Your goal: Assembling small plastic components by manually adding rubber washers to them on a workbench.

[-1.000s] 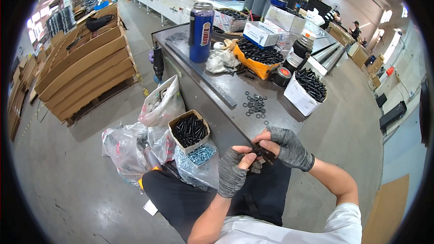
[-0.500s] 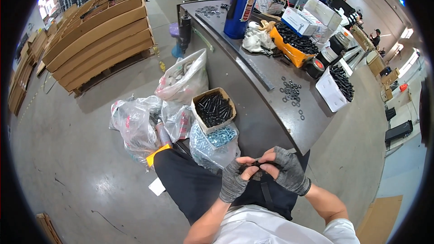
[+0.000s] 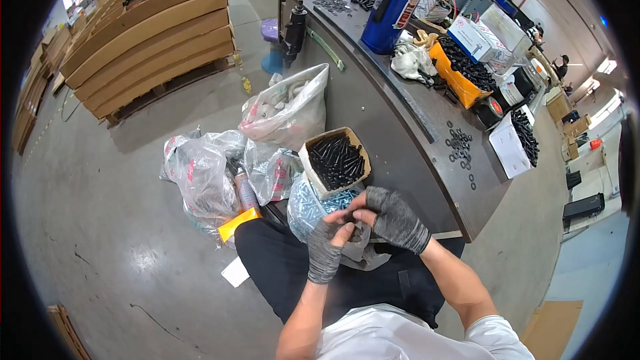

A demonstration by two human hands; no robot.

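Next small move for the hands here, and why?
Probably draw the small dark piece back over the lap before loosening either grip. The left hand and right hand meet at the fingertips around it, and in this view they overlap the clear bag of screws, where a dropped piece might get lost.

Matt knit beside glossy metal and plastic

The fingerless gloves (image 3: pixel 399 220) are showing a rough, matt, marled grey knit; the small dark piece (image 3: pixel 349 219) is appearing too blurred to tell. Black screws (image 3: pixel 337 160) are glinting like metal inside a matt paperboard box (image 3: pixel 313 177), while bluish screws (image 3: pixel 343 198) are shining brighter. The large clear bag (image 3: pixel 208 165) is showing crinkled, glossy plastic. The workbench top (image 3: pixel 460 193) is looking smooth and metallic; the blue bottle (image 3: pixel 392 15) is gleaming. Trousers (image 3: pixel 270 260) are showing matt cloth, stacked cartons (image 3: pixel 160 40) dull brown cardboard, the floor (image 3: pixel 157 303) a smooth, faintly shiny grey
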